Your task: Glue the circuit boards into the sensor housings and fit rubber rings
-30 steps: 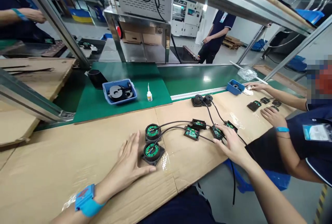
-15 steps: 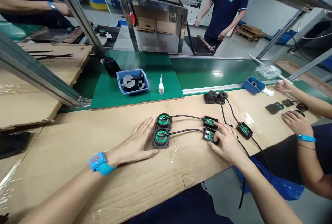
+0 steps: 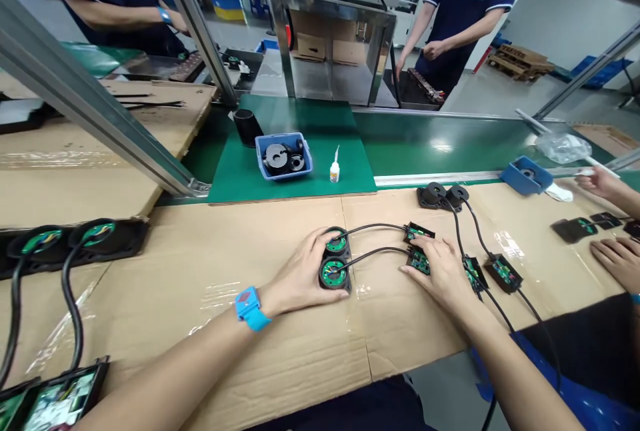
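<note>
My left hand [image 3: 300,274] is curled around the left side of a black twin round housing [image 3: 349,282], its thumb along the near edge and fingers at the far edge. Two green circuit boards with wires show in the housing's round openings. Black cables lead right to two small open black boxes with green circuit boards [image 3: 418,260]. Over these boxes my right hand [image 3: 443,271] is closed, with the thumb on the near side and fingertips on top. Its palm hides part of the boxes. A blue wrist strap [image 3: 251,308] circles my left wrist.
Another twin housing [image 3: 113,244] with cables and circuit-board boxes [image 3: 70,394] is at the left. A similar assembly [image 3: 434,196] lies right. Behind stand a blue bin of round parts [image 3: 284,174], a small bottle [image 3: 335,170] and a black cup [image 3: 247,128]. A co-worker's hand [image 3: 620,261] is at right.
My left hand has gone from lying flat beside the twin housing to gripping it. My view has shifted left, and another cabled twin housing now shows at the left edge.
</note>
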